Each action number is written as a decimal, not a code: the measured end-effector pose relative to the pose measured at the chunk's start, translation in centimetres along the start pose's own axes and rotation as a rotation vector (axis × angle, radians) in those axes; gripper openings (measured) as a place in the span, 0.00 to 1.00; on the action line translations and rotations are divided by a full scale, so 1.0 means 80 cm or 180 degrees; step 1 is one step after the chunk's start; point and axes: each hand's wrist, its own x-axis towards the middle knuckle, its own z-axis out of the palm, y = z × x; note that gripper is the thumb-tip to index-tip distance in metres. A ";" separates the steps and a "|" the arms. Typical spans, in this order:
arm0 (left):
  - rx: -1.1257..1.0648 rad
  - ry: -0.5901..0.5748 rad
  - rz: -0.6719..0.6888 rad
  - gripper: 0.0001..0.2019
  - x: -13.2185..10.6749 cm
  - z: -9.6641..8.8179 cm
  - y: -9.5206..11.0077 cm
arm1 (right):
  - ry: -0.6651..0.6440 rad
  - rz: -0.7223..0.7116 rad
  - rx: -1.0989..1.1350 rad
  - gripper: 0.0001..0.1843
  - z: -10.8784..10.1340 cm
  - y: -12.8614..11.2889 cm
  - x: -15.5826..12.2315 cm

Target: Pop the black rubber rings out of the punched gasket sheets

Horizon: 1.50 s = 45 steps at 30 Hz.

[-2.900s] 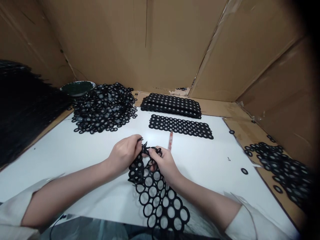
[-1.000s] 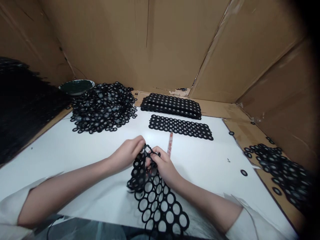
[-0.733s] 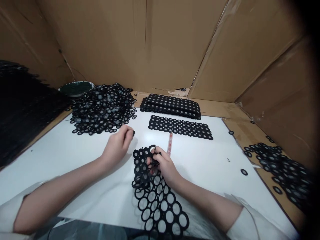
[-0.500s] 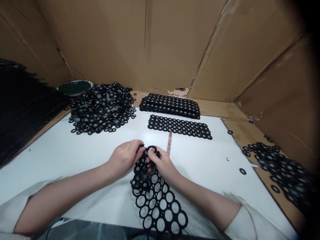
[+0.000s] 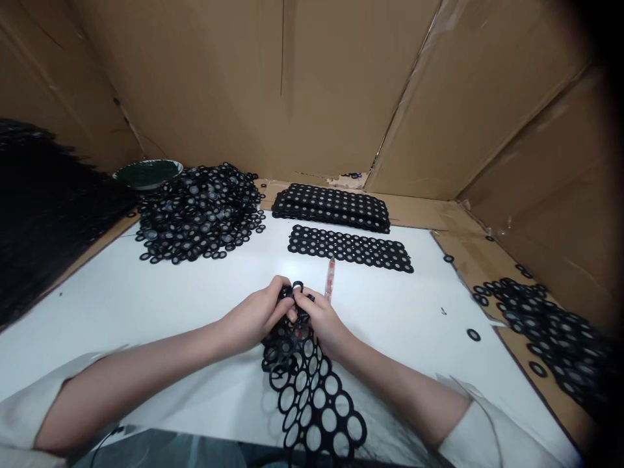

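A black sheet of linked rings (image 5: pixel 319 398) hangs from my hands and drapes past the table's front edge. My left hand (image 5: pixel 260 311) is closed at the upper left of the sheet, its thumb and fingers pinching the folded ring mesh. On the other side, my right hand (image 5: pixel 324 322) grips the bunched top edge, thumb on a ring that stands up between the hands. The fingertips of both hands nearly meet, and the mesh partly hides them. Just beyond my right hand lies a clear pen-like stick with red marks (image 5: pixel 330 279).
A heap of loose black rings (image 5: pixel 199 211) lies at the back left, beside a white-rimmed bowl (image 5: pixel 147 174). Stacked ring sheets (image 5: pixel 331 207) and a single flat sheet (image 5: pixel 350 248) lie behind my hands. More rings (image 5: pixel 550 325) cover the right side. Cardboard walls (image 5: pixel 253 84) surround the white table.
My left hand has moved slightly right, closer to my right hand, and its fingers now press onto the mesh. The sheet's upper part is more bunched, and its left edge has shifted right.
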 end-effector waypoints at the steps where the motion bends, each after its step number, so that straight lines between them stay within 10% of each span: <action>1: -0.0162 -0.0063 0.0014 0.09 0.000 -0.003 0.002 | -0.0047 0.0033 0.0040 0.15 0.000 0.000 0.000; 4: -0.0111 0.0356 -0.0073 0.11 0.007 -0.023 -0.010 | -0.0112 0.0153 0.0170 0.14 -0.002 -0.001 0.000; 10: 0.0856 0.2387 -0.1017 0.16 0.028 -0.110 -0.098 | 0.0054 -0.0110 -0.0440 0.15 -0.002 0.004 -0.005; 17: 0.2036 0.2350 -0.0998 0.14 0.064 -0.222 -0.111 | 0.0449 -0.1720 -0.2587 0.12 -0.004 0.005 -0.013; 23: 0.2655 0.2693 -0.1184 0.20 0.101 -0.262 -0.121 | 0.0383 -0.1330 -0.2342 0.08 -0.009 0.008 -0.007; 31: 0.3153 0.2467 -0.0458 0.21 0.076 -0.228 -0.075 | 0.0825 -0.1200 -0.1578 0.14 -0.008 0.001 0.001; 38: 0.2308 0.1179 0.1094 0.12 0.004 -0.066 0.013 | 0.0870 -0.1225 -0.1392 0.15 -0.010 0.000 0.001; 45: 0.0796 0.0557 0.0495 0.10 -0.002 -0.023 0.015 | 0.0298 -0.1440 -0.1446 0.13 -0.008 0.001 -0.010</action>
